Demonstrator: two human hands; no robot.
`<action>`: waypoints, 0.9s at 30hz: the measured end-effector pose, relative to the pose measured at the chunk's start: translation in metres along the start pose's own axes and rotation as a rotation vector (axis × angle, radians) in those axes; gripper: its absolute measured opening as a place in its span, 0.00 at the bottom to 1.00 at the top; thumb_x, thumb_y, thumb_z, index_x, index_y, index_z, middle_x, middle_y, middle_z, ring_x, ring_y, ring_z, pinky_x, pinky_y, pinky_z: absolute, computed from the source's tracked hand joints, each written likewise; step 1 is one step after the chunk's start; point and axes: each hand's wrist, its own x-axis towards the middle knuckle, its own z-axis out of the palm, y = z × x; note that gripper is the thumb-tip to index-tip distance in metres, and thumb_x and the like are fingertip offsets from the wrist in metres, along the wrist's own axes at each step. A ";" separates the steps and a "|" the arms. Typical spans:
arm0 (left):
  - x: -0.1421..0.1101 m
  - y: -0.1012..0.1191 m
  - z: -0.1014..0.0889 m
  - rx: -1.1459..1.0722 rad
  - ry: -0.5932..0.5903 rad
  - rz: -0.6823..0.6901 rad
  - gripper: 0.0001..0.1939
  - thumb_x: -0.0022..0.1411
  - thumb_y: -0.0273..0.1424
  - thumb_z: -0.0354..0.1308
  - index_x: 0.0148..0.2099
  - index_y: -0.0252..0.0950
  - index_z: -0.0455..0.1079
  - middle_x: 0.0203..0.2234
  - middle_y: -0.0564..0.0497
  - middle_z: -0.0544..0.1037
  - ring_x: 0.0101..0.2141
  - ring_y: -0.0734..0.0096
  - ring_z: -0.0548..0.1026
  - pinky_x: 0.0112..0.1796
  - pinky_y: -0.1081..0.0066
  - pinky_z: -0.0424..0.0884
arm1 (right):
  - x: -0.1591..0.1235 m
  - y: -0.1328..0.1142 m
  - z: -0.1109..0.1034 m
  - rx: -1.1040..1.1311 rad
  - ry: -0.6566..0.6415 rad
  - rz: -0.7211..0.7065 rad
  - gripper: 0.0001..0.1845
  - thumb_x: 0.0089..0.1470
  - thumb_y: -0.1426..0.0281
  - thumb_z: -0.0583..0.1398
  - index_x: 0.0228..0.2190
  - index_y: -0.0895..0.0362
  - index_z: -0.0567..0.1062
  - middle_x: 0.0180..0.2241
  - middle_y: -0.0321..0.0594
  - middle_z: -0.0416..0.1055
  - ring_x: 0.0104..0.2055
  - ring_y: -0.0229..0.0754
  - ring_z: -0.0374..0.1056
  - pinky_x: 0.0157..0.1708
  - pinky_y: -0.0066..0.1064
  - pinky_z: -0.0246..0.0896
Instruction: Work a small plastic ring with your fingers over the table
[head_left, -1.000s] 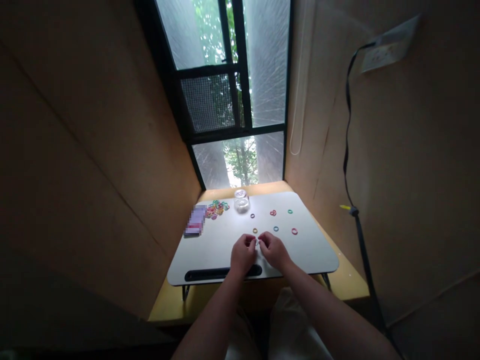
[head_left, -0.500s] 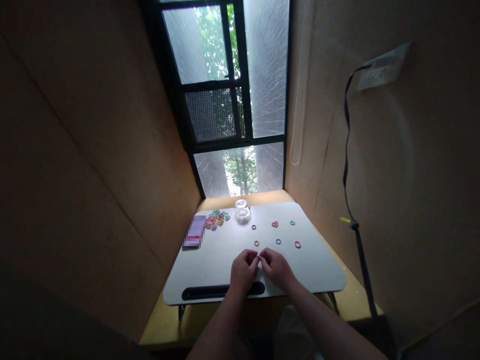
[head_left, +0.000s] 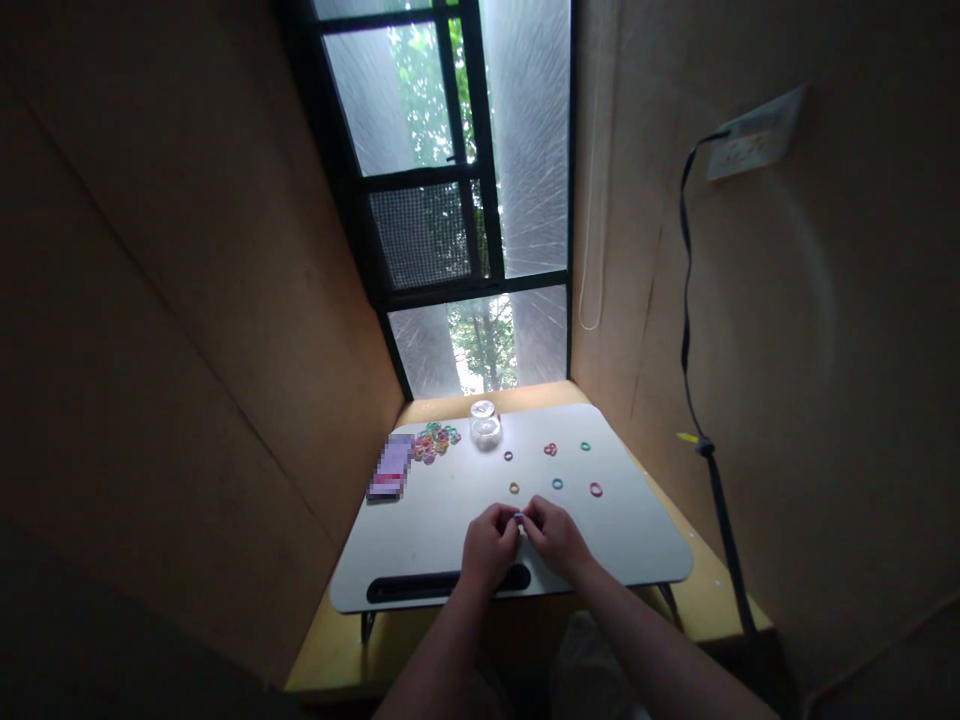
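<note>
My left hand (head_left: 489, 545) and my right hand (head_left: 553, 535) meet low over the white table, fingertips pinched together. Between them shows a sliver of a small pale hair tie (head_left: 518, 515), mostly covered by the fingers. Just beyond my hands lie a yellow hair tie (head_left: 514, 488), a blue hair tie (head_left: 557, 484) and a pink hair tie (head_left: 596, 490) in a row. Farther back are a dark purple hair tie (head_left: 508, 456), a red cluster of hair ties (head_left: 550, 450) and a green hair tie (head_left: 586, 447).
A heap of mixed coloured hair ties (head_left: 436, 442) lies at the back left, beside a blurred-out phone (head_left: 391, 468). A clear round container (head_left: 485, 432) stands at the back. The white folding table (head_left: 622, 545) has a black slot (head_left: 412, 587) along its front edge. A cable (head_left: 686, 290) hangs at right.
A little more of the pale hair tie shows between my fingertips. My hands stay nearly in place, and the view has shifted slightly.
</note>
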 end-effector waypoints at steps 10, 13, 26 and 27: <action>0.003 -0.006 0.000 -0.020 0.028 -0.023 0.09 0.60 0.34 0.53 0.36 0.36 0.73 0.25 0.53 0.77 0.27 0.73 0.73 0.30 0.74 0.65 | 0.000 -0.002 0.000 -0.037 -0.017 0.002 0.07 0.53 0.69 0.57 0.25 0.55 0.65 0.22 0.33 0.67 0.25 0.37 0.62 0.26 0.26 0.50; 0.003 -0.006 0.000 -0.011 0.030 -0.013 0.09 0.59 0.33 0.53 0.34 0.36 0.72 0.25 0.53 0.76 0.27 0.73 0.72 0.30 0.74 0.65 | -0.002 -0.005 -0.001 -0.041 -0.031 -0.020 0.06 0.54 0.69 0.56 0.25 0.55 0.66 0.22 0.33 0.67 0.25 0.36 0.62 0.26 0.26 0.50; 0.006 -0.005 -0.002 0.007 -0.013 -0.027 0.08 0.58 0.33 0.55 0.33 0.35 0.73 0.24 0.53 0.76 0.26 0.74 0.71 0.29 0.74 0.64 | -0.005 -0.007 -0.004 -0.035 -0.030 -0.069 0.02 0.49 0.73 0.55 0.26 0.55 0.67 0.23 0.32 0.66 0.25 0.36 0.60 0.26 0.26 0.51; 0.006 -0.005 -0.002 0.023 -0.012 -0.024 0.08 0.58 0.33 0.55 0.33 0.35 0.73 0.24 0.53 0.76 0.26 0.74 0.71 0.29 0.74 0.64 | -0.005 -0.007 -0.004 -0.043 -0.022 -0.066 0.02 0.49 0.73 0.55 0.26 0.55 0.66 0.23 0.32 0.66 0.25 0.36 0.60 0.26 0.26 0.51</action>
